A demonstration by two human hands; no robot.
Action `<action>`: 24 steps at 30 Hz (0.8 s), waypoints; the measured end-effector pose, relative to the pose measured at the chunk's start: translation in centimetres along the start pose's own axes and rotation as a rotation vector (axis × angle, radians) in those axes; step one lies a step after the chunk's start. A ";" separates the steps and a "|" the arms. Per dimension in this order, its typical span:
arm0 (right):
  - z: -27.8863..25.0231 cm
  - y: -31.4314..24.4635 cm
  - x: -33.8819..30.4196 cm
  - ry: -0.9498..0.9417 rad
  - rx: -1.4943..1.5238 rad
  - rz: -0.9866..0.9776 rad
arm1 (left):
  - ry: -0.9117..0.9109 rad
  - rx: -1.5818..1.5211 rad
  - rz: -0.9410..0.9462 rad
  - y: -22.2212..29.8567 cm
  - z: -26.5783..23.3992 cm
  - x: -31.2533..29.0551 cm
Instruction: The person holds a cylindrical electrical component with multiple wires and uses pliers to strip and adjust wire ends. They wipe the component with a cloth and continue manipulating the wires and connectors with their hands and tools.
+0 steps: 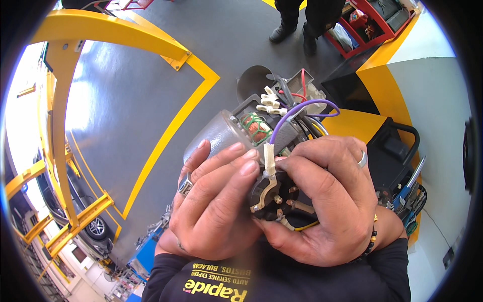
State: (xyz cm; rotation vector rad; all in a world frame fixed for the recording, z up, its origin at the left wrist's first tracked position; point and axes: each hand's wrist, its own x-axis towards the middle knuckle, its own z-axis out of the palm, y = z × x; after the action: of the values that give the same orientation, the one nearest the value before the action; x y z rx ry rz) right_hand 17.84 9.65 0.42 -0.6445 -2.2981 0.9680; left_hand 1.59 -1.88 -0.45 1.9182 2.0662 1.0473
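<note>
Between my hands is a round black electrical switch (283, 190) with metal terminals facing up. My right hand (334, 201) is closed on its right side, thumb low and forefinger near the top. Along its left edge, my left hand (216, 206) presses with fingers together; its thumb is hidden. A purple wire (302, 106) with a white-sleeved connector (269, 158) joins the top terminal. Part of a yellow wire (307, 226) shows under the right hand. Just beyond my fingers lies a grey motor housing (214, 136), opened to show a copper winding (255, 128) tied with green cord.
White connectors (270, 100) and a red wire (303, 83) stick up beyond the motor. A person's legs (307, 22) stand at the far side, near a red tool tray (372, 25). A yellow lift frame (115, 27) rises at left; a black cart (392, 151) stands right.
</note>
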 end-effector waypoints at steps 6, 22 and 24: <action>-0.5 0.3 0.5 -0.035 0.020 -0.014 | -0.128 -0.217 -0.050 -1.0 -0.4 0.1; -1.0 -0.2 -0.1 -0.012 -0.038 -0.111 | -0.072 -0.380 -0.138 -1.1 -1.1 0.6; -1.1 -0.1 -0.2 -0.007 -0.044 -0.119 | -0.040 -0.370 -0.116 -1.2 -0.8 0.6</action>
State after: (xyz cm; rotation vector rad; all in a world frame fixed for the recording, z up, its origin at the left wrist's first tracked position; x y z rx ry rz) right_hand 18.69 9.94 1.07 -0.5162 -2.3407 0.8682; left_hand 0.08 -1.63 -0.28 1.6053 1.7846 1.2484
